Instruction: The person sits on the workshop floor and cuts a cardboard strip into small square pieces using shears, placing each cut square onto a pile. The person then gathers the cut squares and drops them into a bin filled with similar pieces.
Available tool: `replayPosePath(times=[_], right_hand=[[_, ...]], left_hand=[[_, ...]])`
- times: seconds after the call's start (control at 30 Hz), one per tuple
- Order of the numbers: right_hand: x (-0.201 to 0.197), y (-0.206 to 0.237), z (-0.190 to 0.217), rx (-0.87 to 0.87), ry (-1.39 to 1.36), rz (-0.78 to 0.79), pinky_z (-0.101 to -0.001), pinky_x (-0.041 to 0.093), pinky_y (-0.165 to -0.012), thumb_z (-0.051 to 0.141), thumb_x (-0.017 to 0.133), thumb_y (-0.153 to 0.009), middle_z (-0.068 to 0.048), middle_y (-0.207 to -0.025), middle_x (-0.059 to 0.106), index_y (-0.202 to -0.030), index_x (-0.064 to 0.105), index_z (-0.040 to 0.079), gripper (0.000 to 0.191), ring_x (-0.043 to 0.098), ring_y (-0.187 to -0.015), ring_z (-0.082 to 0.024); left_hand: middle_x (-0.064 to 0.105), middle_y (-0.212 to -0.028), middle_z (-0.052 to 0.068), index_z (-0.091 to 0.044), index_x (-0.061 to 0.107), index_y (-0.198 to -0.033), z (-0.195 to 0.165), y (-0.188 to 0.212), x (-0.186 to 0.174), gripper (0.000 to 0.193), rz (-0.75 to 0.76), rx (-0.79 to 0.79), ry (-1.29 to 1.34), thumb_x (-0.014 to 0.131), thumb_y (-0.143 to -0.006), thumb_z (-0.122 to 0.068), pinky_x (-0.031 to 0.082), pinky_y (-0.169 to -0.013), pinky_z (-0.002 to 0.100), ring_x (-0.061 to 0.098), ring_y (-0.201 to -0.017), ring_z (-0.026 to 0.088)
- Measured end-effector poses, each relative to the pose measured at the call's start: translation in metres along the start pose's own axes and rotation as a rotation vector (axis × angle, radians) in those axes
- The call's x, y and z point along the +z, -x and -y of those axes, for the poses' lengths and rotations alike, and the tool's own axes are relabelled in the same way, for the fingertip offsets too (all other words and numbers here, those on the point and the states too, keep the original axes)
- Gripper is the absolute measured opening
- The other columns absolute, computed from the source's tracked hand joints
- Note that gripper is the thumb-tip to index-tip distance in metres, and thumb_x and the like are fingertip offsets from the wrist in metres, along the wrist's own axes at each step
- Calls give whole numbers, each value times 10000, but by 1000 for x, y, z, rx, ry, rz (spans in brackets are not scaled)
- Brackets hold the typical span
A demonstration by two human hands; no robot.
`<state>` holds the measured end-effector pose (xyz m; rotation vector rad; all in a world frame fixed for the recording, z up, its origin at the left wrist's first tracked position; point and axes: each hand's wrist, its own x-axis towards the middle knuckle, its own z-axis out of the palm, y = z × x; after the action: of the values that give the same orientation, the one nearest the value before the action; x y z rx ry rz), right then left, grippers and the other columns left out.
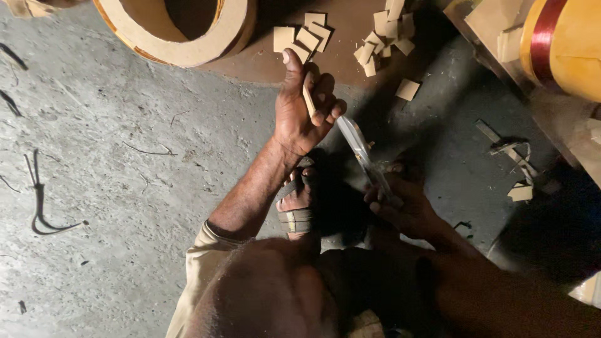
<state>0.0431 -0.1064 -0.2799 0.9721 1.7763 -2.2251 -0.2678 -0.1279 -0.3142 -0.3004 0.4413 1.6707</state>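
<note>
Knee lowest; left hand (pixel 300 112) fingers clamped on wood strip (pixel 308 100), right hand (pixel 400 209) fingers gripping blade (pixel 360 147).

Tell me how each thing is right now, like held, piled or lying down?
left hand: gripping a small wooden piece.
right hand: holding a knife, blade tilted up toward the wood.
wooden pieces: piled loose on a brown board.
foot: in a sandal, flat on the floor.
</note>
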Motion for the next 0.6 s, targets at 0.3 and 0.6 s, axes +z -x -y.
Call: replayPosePath(times=[0.3, 0.6], right_hand=[[1, -4, 12, 3, 292, 21, -389, 548, -821, 111, 704, -875, -55, -1064, 630, -1128, 610, 120, 270, 621, -970, -174], [0, -2, 2, 121, 173, -29, -389, 562, -873, 145, 728, -875, -42, -1102, 673, -1219, 638, 111, 357, 648, -993, -179]], left_hand=[[584, -832, 30, -117, 613, -945, -4, 4, 9, 501, -59, 94, -267, 462, -1018, -589, 452, -656, 321, 458, -568, 114], [579, -955, 50, -66, 588, -951, -10, 4, -2, 421, 140, 137, -176, 539, -1179, -416, 428, -802, 326, 490, -846, 158]])
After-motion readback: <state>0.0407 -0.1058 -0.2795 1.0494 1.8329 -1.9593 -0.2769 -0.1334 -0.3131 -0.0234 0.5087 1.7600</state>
